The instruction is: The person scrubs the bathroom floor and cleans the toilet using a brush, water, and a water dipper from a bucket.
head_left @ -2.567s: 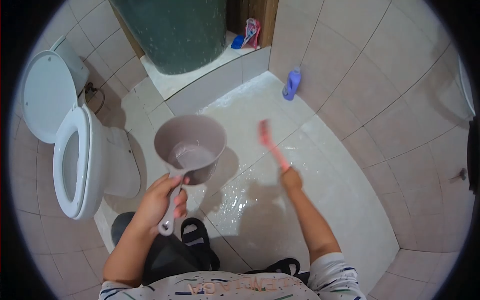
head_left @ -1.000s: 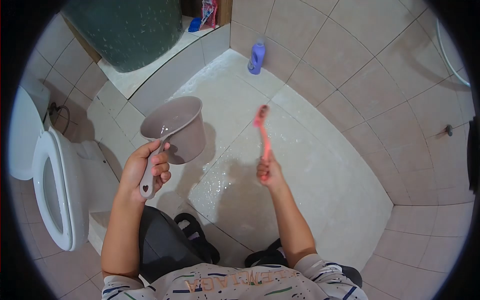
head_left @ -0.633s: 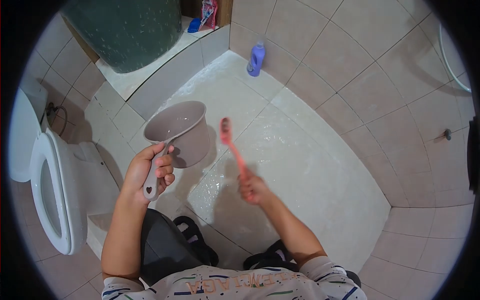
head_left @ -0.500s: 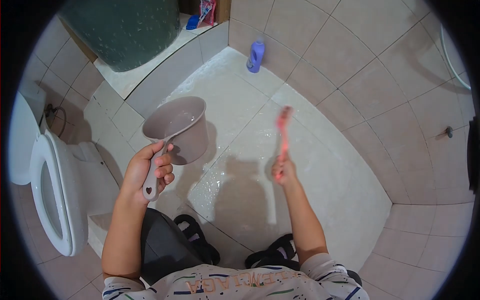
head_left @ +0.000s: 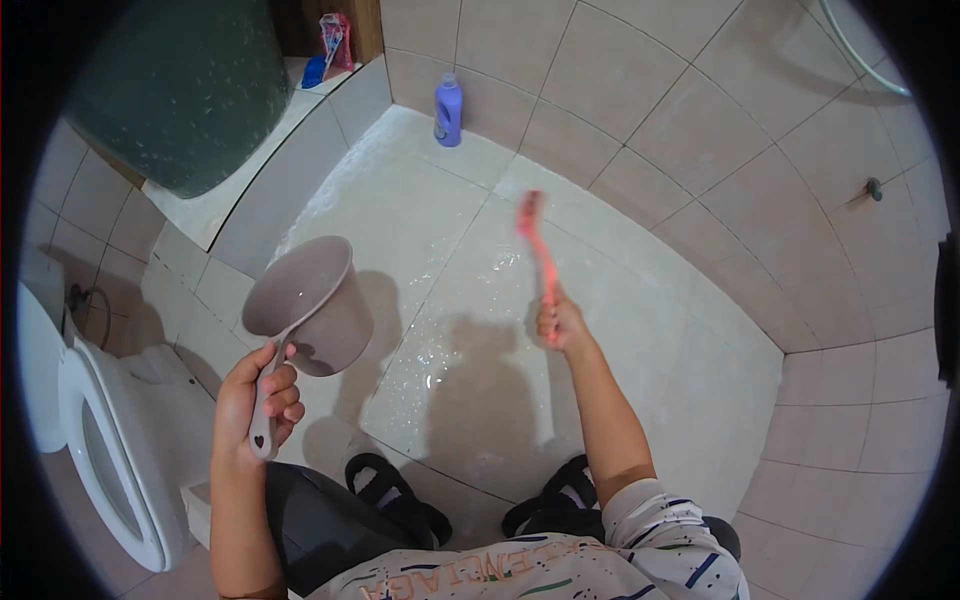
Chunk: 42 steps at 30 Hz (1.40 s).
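My left hand [head_left: 262, 400] is wrapped round the handle of a greyish-pink dipper [head_left: 345, 325], with the heart-shaped hole of the handle showing below the fingers. The dipper's round bowl is tilted with its mouth toward the upper left. My right hand [head_left: 562, 323] grips the handle of a pink-red brush [head_left: 543, 262]; its head points up and is slightly blurred. Beneath both lies the wet tiled floor [head_left: 450, 300], with droplets shining between dipper and brush.
A purple bottle [head_left: 448, 112] stands by the back wall. At upper left, a large green container [head_left: 190, 100] rests on a ledge beside a blue and pink item [head_left: 328, 50]. The white toilet [head_left: 110, 450] is on the left. Black sandals [head_left: 385, 480] are on my feet.
My left hand and the dipper sit lower and further left, with the bowl looking emptier inside. The brush has shifted slightly left and up. The view has turned, so fixed objects are displaced too.
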### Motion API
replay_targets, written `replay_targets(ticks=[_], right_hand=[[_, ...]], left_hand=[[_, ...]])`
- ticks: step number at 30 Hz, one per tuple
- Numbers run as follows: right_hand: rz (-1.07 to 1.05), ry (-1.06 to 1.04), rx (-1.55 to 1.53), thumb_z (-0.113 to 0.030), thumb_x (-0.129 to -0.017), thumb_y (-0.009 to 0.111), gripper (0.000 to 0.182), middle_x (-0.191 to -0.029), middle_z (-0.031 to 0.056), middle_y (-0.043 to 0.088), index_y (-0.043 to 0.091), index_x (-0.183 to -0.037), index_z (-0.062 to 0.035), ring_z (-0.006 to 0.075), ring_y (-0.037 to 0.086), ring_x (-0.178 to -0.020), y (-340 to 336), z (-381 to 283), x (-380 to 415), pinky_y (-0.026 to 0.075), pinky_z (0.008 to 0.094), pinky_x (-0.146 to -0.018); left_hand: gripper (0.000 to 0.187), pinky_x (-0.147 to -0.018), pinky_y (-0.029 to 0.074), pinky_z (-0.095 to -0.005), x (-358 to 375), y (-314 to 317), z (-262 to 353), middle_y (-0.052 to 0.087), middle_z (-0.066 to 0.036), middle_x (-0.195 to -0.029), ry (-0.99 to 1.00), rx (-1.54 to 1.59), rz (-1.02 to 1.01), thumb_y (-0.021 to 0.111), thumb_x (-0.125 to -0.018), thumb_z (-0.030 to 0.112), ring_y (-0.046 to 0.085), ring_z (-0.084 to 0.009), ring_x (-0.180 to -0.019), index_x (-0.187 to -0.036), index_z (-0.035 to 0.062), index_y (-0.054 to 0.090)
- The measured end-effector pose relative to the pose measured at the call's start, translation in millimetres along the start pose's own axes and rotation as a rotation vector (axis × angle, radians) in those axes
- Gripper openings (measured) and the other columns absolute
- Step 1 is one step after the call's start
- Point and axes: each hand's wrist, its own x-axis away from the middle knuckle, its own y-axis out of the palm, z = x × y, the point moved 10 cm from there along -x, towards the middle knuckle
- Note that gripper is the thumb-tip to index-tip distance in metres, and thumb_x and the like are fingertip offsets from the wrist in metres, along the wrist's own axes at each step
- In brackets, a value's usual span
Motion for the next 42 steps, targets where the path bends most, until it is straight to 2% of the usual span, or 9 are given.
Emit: replay_targets(ticks=[5,11,16,19,23,28,33,37,42], right_hand=[[0.086,-0.18,-0.023,-0.051,-0.079,0.034,0.041,-0.041,-0.0036,0.026,0.034,-0.06,-0.0145,0.0063,0.024,-0.031,18,2,-27,0.017,0.0208,-0.027],[-0.191,0.307,0.437,-0.046,-0.08,0.039,0.04,-0.042,-0.0044,0.026,0.032,-0.056,-0.0153,0.0079,0.025,-0.031,68,61,-13,0.017,0.0223,-0.028],[0.064,-0.1,0.0,-0.05,-0.079,0.038,0.042,-0.041,-0.0035,0.029,0.033,-0.056,-0.0146,0.0077,0.027,-0.031,23,-29,-46,0.019,0.0232,-0.029],[-0.072,-0.139,0.055,-0.037,-0.083,0.035,0.033,-0.044,-0.0031,0.03,0.033,-0.06,-0.0133,0.0091,0.028,-0.032,59,6,-65,0.019,0.023,-0.028],[-0.302,0.349,0.502,-0.034,-0.08,0.045,0.029,-0.045,-0.0019,0.033,0.037,-0.062,-0.0126,0.0098,0.028,-0.031,100,104,-19,0.02,0.0239,-0.027],[-0.112,-0.089,0.522,-0.031,-0.081,0.042,0.036,-0.041,-0.0027,0.028,0.031,-0.053,-0.0125,0.009,0.026,-0.029,55,2,-79,0.018,0.0241,-0.027],[-0.122,-0.086,-0.02,-0.03,-0.08,0.04,0.032,-0.042,-0.003,0.029,0.033,-0.054,-0.0136,0.0076,0.026,-0.03,92,-8,-88,0.018,0.0234,-0.026],[-0.328,0.198,0.711,-0.04,-0.082,0.036,0.04,-0.043,-0.0029,0.025,0.033,-0.053,-0.0133,0.0085,0.022,-0.031,127,100,-50,0.016,0.0248,-0.028],[-0.27,0.078,0.598,-0.032,-0.08,0.044,0.031,-0.045,-0.0048,0.03,0.036,-0.056,-0.0134,0.0053,0.023,-0.032,96,39,-57,0.015,0.0207,-0.029]], left_hand=[[0.021,-0.036,0.029,-0.0212,4,1,1,0.035,0.006,-0.045,0.04,-0.024,0.008,0.037,-0.083,0.024,0.029,-0.0052,-0.032,-0.084,0.0074,0.049],[0.021,-0.037,0.03,-0.0221,0,-6,-1,0.035,0.006,-0.045,0.0,0.018,0.007,0.037,-0.083,0.025,0.03,-0.0053,-0.032,-0.085,0.0077,0.049],[0.023,-0.038,0.028,-0.0211,2,-13,-1,0.034,0.005,-0.045,-0.006,-0.033,-0.02,0.037,-0.083,0.026,0.029,-0.0054,-0.032,-0.086,0.0072,0.05],[0.024,-0.038,0.029,-0.0216,-7,-9,-2,0.034,0.005,-0.045,-0.019,-0.057,-0.024,0.036,-0.083,0.027,0.03,-0.0057,-0.033,-0.086,0.007,0.05],[0.025,-0.039,0.029,-0.0229,-21,-9,-3,0.035,0.005,-0.045,-0.057,-0.054,-0.038,0.036,-0.083,0.026,0.03,-0.0064,-0.033,-0.086,0.0062,0.05],[0.022,-0.039,0.028,-0.023,-21,-12,2,0.034,0.004,-0.045,0.001,-0.141,-0.036,0.036,-0.082,0.026,0.031,-0.0074,-0.033,-0.086,0.0076,0.049],[0.022,-0.04,0.029,-0.0229,-29,-11,-3,0.034,0.004,-0.045,-0.054,-0.14,-0.012,0.037,-0.082,0.026,0.031,-0.0072,-0.033,-0.086,0.0076,0.049],[0.023,-0.04,0.029,-0.023,-31,-9,-3,0.034,0.004,-0.045,-0.067,-0.092,-0.046,0.037,-0.082,0.026,0.031,-0.0072,-0.034,-0.087,0.0069,0.049],[0.023,-0.04,0.031,-0.0238,-17,-10,4,0.034,0.003,-0.045,0.022,-0.185,-0.041,0.037,-0.083,0.027,0.031,-0.0079,-0.033,-0.087,0.0072,0.048]])
